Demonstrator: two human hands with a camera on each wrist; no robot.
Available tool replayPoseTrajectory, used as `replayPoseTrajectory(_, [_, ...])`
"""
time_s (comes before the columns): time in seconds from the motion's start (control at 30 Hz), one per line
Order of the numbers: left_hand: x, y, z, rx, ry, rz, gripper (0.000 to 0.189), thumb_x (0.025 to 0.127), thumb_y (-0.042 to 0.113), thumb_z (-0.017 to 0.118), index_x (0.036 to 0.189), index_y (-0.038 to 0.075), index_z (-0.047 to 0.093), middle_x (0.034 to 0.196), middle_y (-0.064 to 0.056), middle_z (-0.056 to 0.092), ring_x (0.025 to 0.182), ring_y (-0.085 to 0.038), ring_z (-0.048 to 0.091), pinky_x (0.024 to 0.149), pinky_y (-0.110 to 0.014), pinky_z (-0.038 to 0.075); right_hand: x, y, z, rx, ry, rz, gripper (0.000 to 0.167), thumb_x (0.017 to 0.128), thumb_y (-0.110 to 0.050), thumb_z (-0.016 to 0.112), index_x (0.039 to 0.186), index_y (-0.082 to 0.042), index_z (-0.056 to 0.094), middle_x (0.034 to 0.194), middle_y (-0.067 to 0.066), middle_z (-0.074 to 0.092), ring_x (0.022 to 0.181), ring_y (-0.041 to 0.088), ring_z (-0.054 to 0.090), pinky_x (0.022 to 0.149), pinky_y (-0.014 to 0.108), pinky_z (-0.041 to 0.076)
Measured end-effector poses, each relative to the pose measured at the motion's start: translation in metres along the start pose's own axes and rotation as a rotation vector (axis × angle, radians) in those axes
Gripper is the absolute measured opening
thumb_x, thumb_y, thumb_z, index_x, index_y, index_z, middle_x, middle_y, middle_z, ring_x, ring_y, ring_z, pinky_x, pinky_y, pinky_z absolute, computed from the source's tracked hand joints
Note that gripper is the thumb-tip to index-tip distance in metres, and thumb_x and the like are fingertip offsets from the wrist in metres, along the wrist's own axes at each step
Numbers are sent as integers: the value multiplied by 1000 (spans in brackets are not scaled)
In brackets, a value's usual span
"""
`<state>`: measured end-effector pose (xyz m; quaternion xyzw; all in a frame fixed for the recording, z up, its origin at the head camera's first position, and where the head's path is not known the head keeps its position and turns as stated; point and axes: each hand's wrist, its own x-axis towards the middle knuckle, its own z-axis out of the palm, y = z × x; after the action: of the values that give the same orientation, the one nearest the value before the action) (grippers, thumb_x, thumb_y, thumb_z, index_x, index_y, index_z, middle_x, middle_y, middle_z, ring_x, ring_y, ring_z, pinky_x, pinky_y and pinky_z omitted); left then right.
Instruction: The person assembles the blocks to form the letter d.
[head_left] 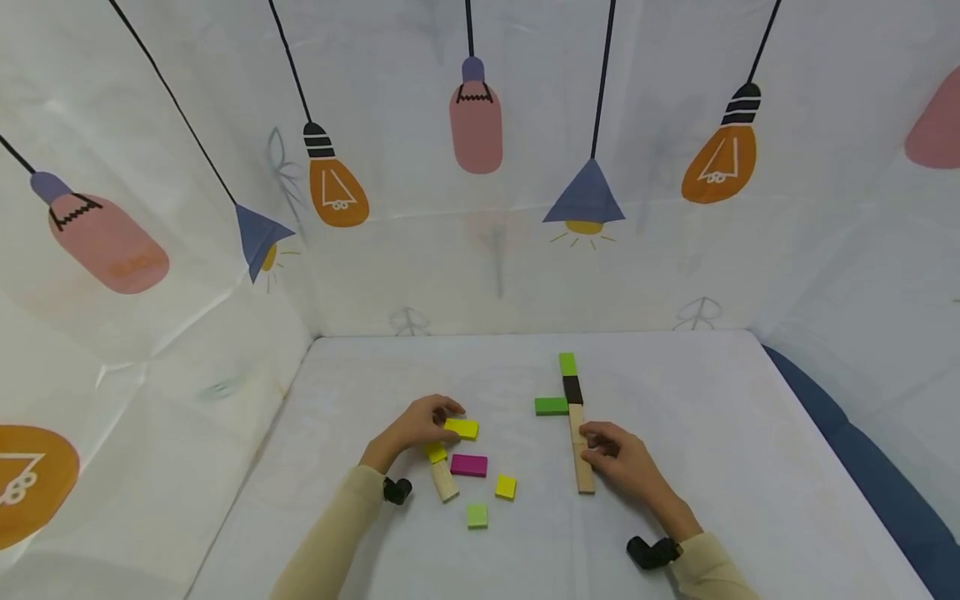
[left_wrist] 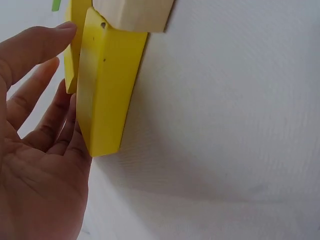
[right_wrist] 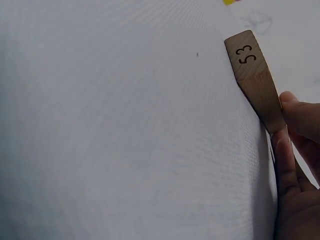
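Note:
In the head view my left hand (head_left: 420,422) holds a yellow block (head_left: 462,429) between thumb and fingers. Close beside it in the left wrist view is another yellow block (left_wrist: 112,90), which touches the end of a plain wooden block (left_wrist: 137,12). My right hand (head_left: 626,467) has its thumb and fingers at a wooden block (head_left: 582,471), at the near end of a line of blocks. The number 53 shows on that block in the right wrist view. Further along the line are a second wooden block (head_left: 576,421), a black block (head_left: 572,389) and a light green block (head_left: 567,364).
A green block (head_left: 551,406) juts left from the line. Near my left hand lie a magenta block (head_left: 469,465), a small yellow block (head_left: 506,487) and a small light green block (head_left: 477,516). White cloth with printed lamps hangs behind the white table (head_left: 750,450).

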<state>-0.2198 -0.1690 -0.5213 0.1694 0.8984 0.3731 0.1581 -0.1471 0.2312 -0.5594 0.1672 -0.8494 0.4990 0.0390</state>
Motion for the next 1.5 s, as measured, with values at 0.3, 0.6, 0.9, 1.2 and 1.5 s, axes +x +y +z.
replayPoseTrajectory(0.3, [-1, -1, -1, 42, -47, -17, 31, 85, 22, 84, 113, 14, 76, 110, 2, 71, 95, -16, 57, 91, -35, 52, -1, -1, 1, 8, -10, 1, 38, 89, -8, 79, 125, -5, 69, 118, 13, 72, 97, 21, 71, 79, 23, 59])
replayPoseTrajectory(0.6, [5, 7, -6, 52, -33, 1, 30, 85, 24, 84, 112, 14, 75, 104, 2, 69, 92, -16, 56, 85, -31, 51, -1, -2, 1, 28, 8, -21, 38, 89, -7, 79, 125, -6, 69, 118, 13, 72, 97, 23, 71, 79, 22, 58])
replayPoseTrajectory(0.9, [15, 23, -5, 33, 10, 44, 30, 87, 23, 81, 114, 13, 74, 108, 1, 71, 92, -16, 57, 80, -28, 51, -2, 1, 1, 20, 3, -10, 38, 88, -5, 79, 125, -4, 69, 117, 14, 72, 97, 17, 70, 79, 21, 58])
replayPoseTrajectory(1.2, [33, 44, 6, 8, 107, 49, 31, 85, 23, 83, 111, 9, 74, 101, -4, 69, 87, -17, 57, 72, -26, 50, -3, 0, 0, 21, 7, -10, 38, 88, -6, 79, 125, -5, 69, 117, 13, 72, 97, 19, 70, 79, 22, 58])
replayPoseTrajectory(1.5, [45, 58, 25, -37, 161, 2, 32, 85, 22, 83, 112, 7, 73, 104, -7, 70, 87, -17, 57, 75, -27, 52, 0, 0, 0, 17, 1, -1, 39, 88, -6, 79, 126, -5, 68, 119, 13, 72, 98, 28, 71, 79, 23, 58])
